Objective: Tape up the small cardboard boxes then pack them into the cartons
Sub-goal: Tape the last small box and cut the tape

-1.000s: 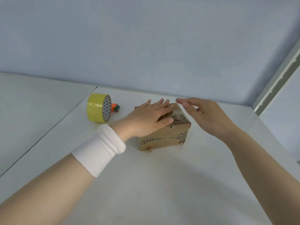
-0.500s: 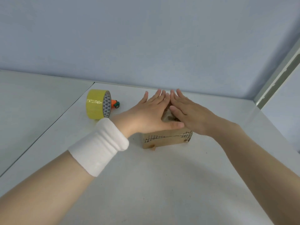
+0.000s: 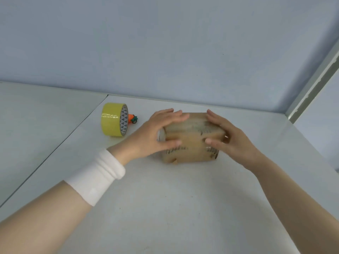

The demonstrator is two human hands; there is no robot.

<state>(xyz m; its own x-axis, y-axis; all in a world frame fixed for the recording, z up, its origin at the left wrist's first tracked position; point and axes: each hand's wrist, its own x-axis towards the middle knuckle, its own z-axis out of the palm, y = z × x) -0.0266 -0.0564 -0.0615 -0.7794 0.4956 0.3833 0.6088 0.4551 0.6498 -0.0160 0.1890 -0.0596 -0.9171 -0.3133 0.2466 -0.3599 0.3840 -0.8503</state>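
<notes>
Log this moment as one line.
left hand grips box | right hand grips box | box blurred | tape roll on table, untouched

No wording can be read. The small brown cardboard box [image 3: 190, 143] carries dark printed marks on its top and near face, too blurred to make out. The yellow roll of tape [image 3: 112, 119], far left on the worktop [image 3: 183, 208], shows only black triangles on its white core.

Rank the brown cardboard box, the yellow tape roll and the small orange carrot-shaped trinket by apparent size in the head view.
1. brown cardboard box: largest.
2. yellow tape roll: clearly smaller, though slightly farther back.
3. orange carrot-shaped trinket: by far smallest.
</notes>
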